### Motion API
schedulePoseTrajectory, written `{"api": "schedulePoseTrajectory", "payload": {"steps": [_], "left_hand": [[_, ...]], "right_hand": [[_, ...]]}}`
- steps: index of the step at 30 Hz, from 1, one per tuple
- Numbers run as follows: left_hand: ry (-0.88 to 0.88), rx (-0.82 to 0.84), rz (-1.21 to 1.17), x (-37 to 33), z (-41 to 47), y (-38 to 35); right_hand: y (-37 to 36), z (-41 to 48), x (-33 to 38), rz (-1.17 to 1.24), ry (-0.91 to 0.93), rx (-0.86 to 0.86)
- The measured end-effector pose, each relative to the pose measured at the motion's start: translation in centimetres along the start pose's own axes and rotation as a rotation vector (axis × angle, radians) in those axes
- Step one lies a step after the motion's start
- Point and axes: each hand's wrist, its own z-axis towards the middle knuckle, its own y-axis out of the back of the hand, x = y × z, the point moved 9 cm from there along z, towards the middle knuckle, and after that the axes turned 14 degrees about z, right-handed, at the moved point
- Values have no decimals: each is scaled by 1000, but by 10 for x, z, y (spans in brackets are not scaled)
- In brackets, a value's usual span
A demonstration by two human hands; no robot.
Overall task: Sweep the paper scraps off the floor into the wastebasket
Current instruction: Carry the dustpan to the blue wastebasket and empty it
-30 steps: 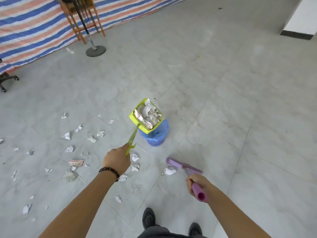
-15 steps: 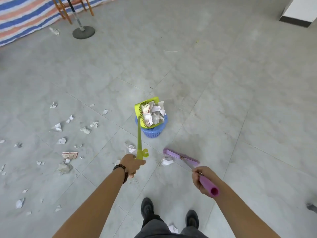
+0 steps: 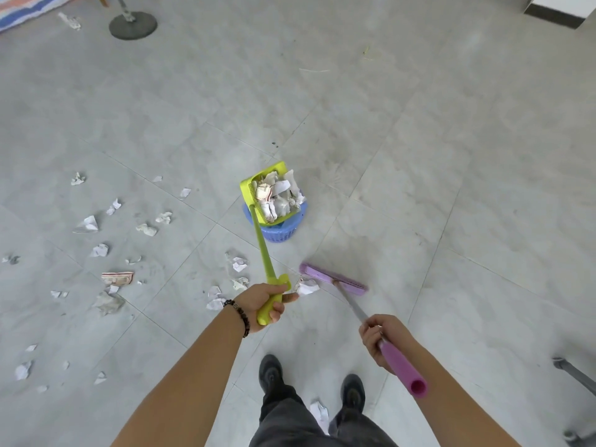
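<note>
My left hand point(image 3: 265, 301) grips the long handle of a lime-green dustpan point(image 3: 250, 188). The pan is tipped on its side over a small blue wastebasket point(image 3: 279, 232), and crumpled paper fills the pan and spills toward the basket's mouth. My right hand point(image 3: 383, 337) holds the purple broom handle point(image 3: 403, 369); the purple broom head point(image 3: 332, 279) rests on the floor right of the dustpan handle, with one scrap point(image 3: 306, 288) touching its left end. Several paper scraps point(image 3: 96, 250) lie scattered over the grey tiles to the left.
A round metal stand base point(image 3: 133, 24) stands at the far left, near the edge of a striped tarp point(image 3: 22, 4). A chair leg with a caster point(image 3: 574, 375) shows at the right edge. My shoes point(image 3: 272, 372) are below, with a scrap point(image 3: 319, 411) between them.
The dustpan has swung from flat above the basket to tipped sideways, and its paper is sliding out. My left hand has pulled back and right. The view has dropped toward the floor.
</note>
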Motion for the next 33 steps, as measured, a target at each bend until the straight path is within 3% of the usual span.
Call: {"api": "schedulePoseTrajectory", "payload": {"steps": [14,24,30,33], "left_hand": [[-50,-284,439,-5,-51,15],[162,-524,1028,24,-44,46],[149,-584,960,41,-44,48],[131,-619,1073,42,-44,53]], "right_hand": [[-26,-4,22,-158,112,21],[-14,7,19,-173,123,1],[1,6,18,-162,135,-4],[5,6,17,-164,136,-5]]}}
